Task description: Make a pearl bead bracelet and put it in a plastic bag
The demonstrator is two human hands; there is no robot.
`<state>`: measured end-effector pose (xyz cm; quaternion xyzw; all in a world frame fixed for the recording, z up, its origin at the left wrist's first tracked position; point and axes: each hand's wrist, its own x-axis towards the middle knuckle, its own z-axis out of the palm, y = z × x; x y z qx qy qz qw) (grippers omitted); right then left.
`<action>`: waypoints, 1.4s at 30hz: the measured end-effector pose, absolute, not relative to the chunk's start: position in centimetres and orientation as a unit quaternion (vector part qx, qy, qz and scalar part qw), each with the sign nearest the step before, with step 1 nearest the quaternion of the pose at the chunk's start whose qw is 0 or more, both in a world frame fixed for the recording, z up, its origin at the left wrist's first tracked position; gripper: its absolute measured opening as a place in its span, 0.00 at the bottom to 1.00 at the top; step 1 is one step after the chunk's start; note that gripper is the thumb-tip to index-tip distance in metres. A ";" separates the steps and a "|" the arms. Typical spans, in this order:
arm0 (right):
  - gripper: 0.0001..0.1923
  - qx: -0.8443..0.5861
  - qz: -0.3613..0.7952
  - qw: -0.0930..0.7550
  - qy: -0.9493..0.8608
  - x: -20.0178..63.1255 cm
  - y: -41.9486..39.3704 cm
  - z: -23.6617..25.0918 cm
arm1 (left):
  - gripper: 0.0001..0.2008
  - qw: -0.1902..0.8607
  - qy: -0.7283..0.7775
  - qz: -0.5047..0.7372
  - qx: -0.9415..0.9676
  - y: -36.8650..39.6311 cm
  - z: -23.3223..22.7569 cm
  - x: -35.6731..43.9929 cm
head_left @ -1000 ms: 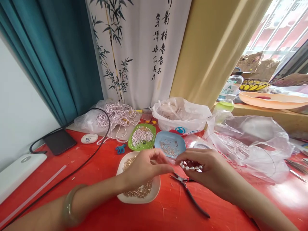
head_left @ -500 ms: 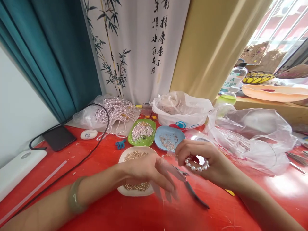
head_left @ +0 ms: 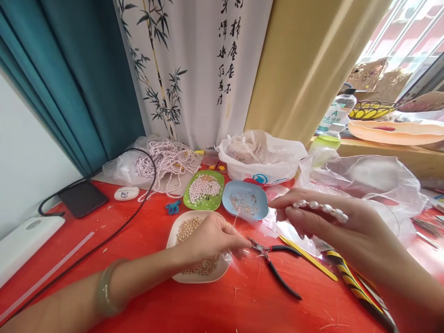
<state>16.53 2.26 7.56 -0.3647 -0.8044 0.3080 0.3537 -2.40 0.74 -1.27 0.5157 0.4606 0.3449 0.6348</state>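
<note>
The right hand (head_left: 333,226) is raised above the red table (head_left: 145,231), its fingers (head_left: 294,217) stretched nearly flat, with a pearl bracelet (head_left: 321,209) looped around them so that a row of white pearls lies across the knuckles. The left hand (head_left: 211,238) rests low over a white dish of gold beads (head_left: 197,252), its fingers pinched together on the end of a thin clear strand (head_left: 237,217) that runs up toward the right hand; how the strand joins the bracelet cannot be told.

Just beside the left fingertips, a pair of black-handled pliers (head_left: 274,261) lies on the table, nose pointing toward them. A yellow strip (head_left: 308,258) lies next to the pliers, under the right hand.

Behind the hands stand a blue dish of small metal findings (head_left: 245,205) and a green dish of pearls (head_left: 204,189), side by side. Farther back lie a heap of pearl strands (head_left: 166,164), a white plastic bag (head_left: 262,157) and a clear plastic bag (head_left: 367,185). A black cable (head_left: 114,236) crosses the table on the left, near a dark phone (head_left: 82,199).
</note>
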 end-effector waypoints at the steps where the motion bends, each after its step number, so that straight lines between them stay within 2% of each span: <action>1: 0.06 -0.353 0.313 0.353 -0.808 16.5 1.8 7.7 | 0.09 0.634 0.460 0.353 0.512 0.7 -1.2 -2.3; 7: 0.08 -0.337 0.326 0.311 -0.827 15.8 0.5 8.0 | 0.08 0.640 0.446 0.363 0.510 0.4 -1.1 -2.0; 15: 0.10 -0.362 0.264 0.285 -0.847 15.8 1.5 7.3 | 0.11 0.623 0.478 0.324 0.527 0.1 -1.3 -2.1; 24: 0.07 -0.354 0.307 0.320 -0.824 16.2 1.1 8.0 | 0.11 0.630 0.489 0.308 0.519 0.1 -1.3 -2.1; 32: 0.09 -0.376 0.251 0.320 -0.832 16.2 1.5 7.2 | 0.08 0.635 0.479 0.302 0.526 -0.4 -0.7 -1.8; 42: 0.12 -0.362 0.162 0.230 -0.889 15.8 1.8 6.1 | 0.09 0.645 0.479 0.296 0.517 -0.5 -0.6 -1.5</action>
